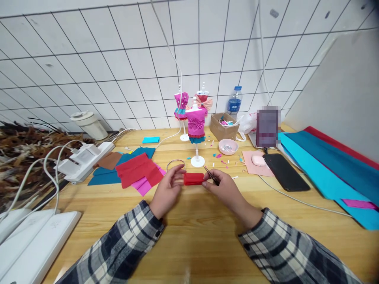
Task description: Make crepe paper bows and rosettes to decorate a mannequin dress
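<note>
My left hand (168, 189) and my right hand (226, 190) meet over the wooden table (195, 236), each pinching one end of a small folded red paper piece (193, 178). My right hand also grips thin dark tweezers (211, 174) that point up and to the left. Just behind my hands stands a little mannequin (196, 126) in a pink paper dress on a white stand. A thin wire ring (175, 163) lies by my left fingers. Red, pink and teal paper sheets (136, 170) lie to the left.
Two more dressed mannequins (181, 105) stand at the tiled wall. A cardboard box (224, 126), pink bowl (228, 146), water bottle (235, 100), black phone (286, 172) and teal sheets (325, 169) are on the right. A power strip (85, 157), cables and white devices (35, 240) are on the left.
</note>
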A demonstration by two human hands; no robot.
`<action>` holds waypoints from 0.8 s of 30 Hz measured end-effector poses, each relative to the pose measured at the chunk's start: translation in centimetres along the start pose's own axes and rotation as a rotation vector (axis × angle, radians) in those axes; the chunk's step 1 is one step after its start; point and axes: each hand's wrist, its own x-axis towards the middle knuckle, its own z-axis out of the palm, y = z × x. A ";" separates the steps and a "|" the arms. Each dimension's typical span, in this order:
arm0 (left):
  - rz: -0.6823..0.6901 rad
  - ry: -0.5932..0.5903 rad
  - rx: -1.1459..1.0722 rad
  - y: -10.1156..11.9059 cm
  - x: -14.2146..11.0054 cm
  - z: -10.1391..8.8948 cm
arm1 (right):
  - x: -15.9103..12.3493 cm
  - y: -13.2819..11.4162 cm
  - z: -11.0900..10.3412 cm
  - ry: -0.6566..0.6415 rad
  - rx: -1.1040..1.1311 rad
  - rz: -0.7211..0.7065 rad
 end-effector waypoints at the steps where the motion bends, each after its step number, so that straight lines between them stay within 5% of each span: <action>1: -0.147 -0.052 -0.167 0.0 0.0 0.0 | 0.0 0.0 -0.1 0.013 -0.038 -0.011; 3: -0.383 -0.182 -0.401 0.2 0.0 -0.1 | -0.1 0.2 0.0 0.005 -0.098 -0.034; 5: -0.466 -0.279 -0.474 0.3 0.0 0.0 | -0.2 0.4 0.1 -0.016 -0.150 -0.079; 10: -0.438 -0.195 -0.452 0.1 0.0 0.4 | -0.5 0.4 0.2 0.070 -0.268 -0.308; 14: -0.415 -0.201 -0.543 0.0 0.0 0.8 | -1.2 -0.1 0.0 -0.003 -0.433 -0.448; 24: -0.364 -0.078 -0.495 0.4 -0.2 1.7 | -1.8 -0.1 0.0 -0.002 -0.705 -0.596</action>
